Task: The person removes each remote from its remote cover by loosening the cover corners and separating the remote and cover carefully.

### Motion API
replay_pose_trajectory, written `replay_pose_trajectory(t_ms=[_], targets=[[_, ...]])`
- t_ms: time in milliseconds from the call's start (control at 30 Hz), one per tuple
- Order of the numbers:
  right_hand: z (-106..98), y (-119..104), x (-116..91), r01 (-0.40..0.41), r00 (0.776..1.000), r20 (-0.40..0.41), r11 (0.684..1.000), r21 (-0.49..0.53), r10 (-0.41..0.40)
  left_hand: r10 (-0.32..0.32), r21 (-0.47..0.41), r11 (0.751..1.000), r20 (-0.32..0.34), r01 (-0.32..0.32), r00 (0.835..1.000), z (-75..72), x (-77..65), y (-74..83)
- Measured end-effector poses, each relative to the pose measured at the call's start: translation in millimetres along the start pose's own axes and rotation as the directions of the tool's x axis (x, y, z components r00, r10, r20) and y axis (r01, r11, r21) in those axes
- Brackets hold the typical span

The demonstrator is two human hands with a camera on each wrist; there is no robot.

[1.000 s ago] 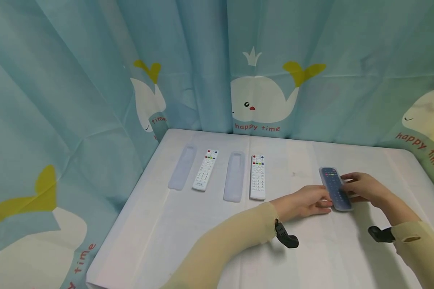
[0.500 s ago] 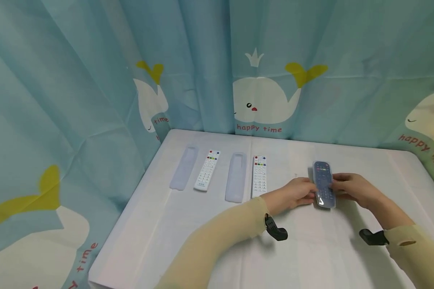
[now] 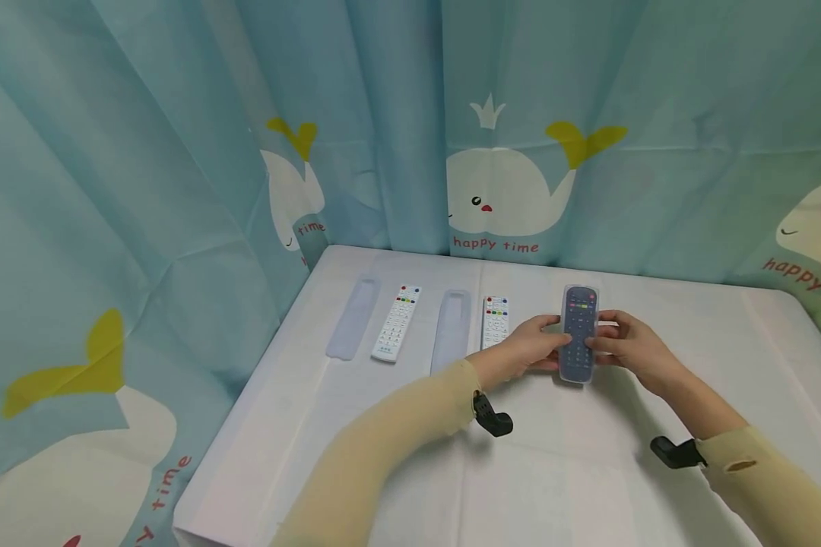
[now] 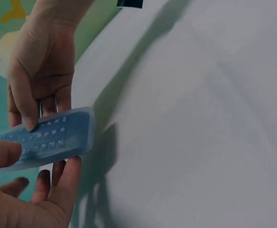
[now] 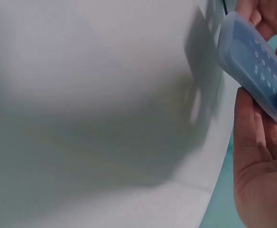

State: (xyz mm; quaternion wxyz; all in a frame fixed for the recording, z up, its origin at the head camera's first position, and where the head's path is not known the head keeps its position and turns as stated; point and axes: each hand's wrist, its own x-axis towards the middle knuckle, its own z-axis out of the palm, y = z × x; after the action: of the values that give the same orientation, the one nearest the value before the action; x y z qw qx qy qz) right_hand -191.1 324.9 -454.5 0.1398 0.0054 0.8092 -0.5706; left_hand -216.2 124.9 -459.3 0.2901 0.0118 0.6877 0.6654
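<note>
A dark blue-grey remote control (image 3: 578, 327) in a translucent sleeve is held upright-on between both hands, buttons facing up, lifted over the white table. My left hand (image 3: 528, 346) grips its left edge, thumb on the face and fingers beneath. From the other side my right hand (image 3: 632, 349) pinches the right edge, its thumb likewise on the buttons. In the left wrist view the remote control (image 4: 53, 137) lies across both sets of fingers. The right wrist view has its sleeved end (image 5: 245, 50) above the fingertips of the right hand (image 5: 266, 175).
Left of the hands lie a white remote (image 3: 397, 323), another white remote (image 3: 496, 319) partly behind the left hand, and two translucent sleeves, one far left (image 3: 353, 317) and one nearer (image 3: 451, 327). A whale-print curtain (image 3: 383, 137) hangs along the back edge of the white table (image 3: 520, 486).
Both hands have carried the sleeved remote control leftward and up off the table, turning it from slanted to nearly straight. The left arm now covers parts of the nearer sleeve and white remote.
</note>
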Motion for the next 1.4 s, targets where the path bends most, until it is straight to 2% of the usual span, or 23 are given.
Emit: replay_pose_trajectory(t_ms=[267,500,800,967,1067,1233,1400], targets=[[15.1,-8.0,-1.2,0.090,0.996,-0.016,0.995,-0.052,-0.091,0.123,0.144,0.982,-0.017,-0.120,0.992,-16.7,-3.5,5.8],[19.1,-11.5,1.4,0.132,0.988,-0.069,0.987,-0.090,-0.138,0.219,0.177,0.960,0.015,-0.218,0.976,-26.9,-1.6,9.5],[19.3,-14.1,5.8,0.178,0.974,-0.127,0.979,-0.094,-0.189,0.327,0.282,0.906,0.010,-0.316,0.945,-33.5,3.2,12.8],[18.3,-13.5,7.7,0.171,0.972,-0.145,0.980,-0.105,-0.185,0.350,0.340,0.879,0.014,-0.334,0.937,-36.2,5.5,14.4],[18.8,-11.5,8.8,0.171,0.972,-0.143,0.980,-0.101,-0.184,0.343,0.357,0.877,0.006,-0.323,0.939,-36.6,6.6,13.7],[19.3,-7.7,8.8,0.172,0.974,-0.135,0.980,-0.100,-0.184,0.294,0.372,0.887,-0.004,-0.272,0.956,-35.3,8.1,11.3],[18.5,-5.4,9.4,0.174,0.974,-0.127,0.979,-0.110,-0.188,0.257,0.313,0.918,-0.005,-0.242,0.966,-33.8,7.0,11.3]])
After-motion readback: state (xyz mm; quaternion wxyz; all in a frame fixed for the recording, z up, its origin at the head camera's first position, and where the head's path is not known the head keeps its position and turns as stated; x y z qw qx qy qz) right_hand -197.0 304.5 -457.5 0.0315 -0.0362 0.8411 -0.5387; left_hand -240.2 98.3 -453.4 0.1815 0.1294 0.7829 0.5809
